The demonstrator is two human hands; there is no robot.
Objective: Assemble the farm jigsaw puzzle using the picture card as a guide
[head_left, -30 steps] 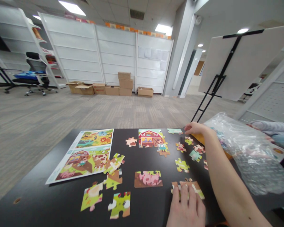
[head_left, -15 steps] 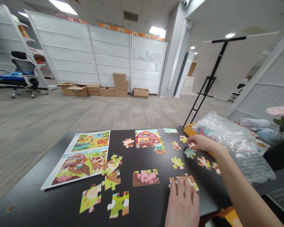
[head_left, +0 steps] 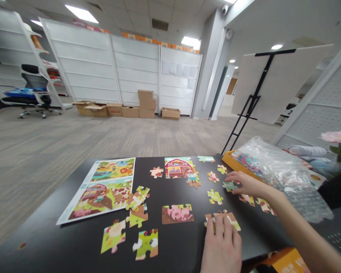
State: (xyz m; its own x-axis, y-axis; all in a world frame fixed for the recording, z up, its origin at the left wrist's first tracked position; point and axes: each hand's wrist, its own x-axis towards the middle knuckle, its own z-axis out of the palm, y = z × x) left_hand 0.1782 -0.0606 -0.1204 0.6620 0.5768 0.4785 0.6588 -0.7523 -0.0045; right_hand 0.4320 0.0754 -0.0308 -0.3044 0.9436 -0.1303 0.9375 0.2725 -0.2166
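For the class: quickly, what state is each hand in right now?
Left hand: open, fingers resting on joined jigsaw pieces, not gripping.
Right hand: fingers curved over a teal jigsaw piece; whether it is held cannot be told.

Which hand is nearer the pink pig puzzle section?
Left. The left hand rests on joined pieces below and right of the pink pig puzzle section; the right hand is farther away, up and to its right.

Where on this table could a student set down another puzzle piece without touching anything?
Open black tabletop lies between the barn puzzle section and the pig piece, and at the front corner left of the green pieces. It is crowded around the right hand and left hand, where pieces lie scattered.
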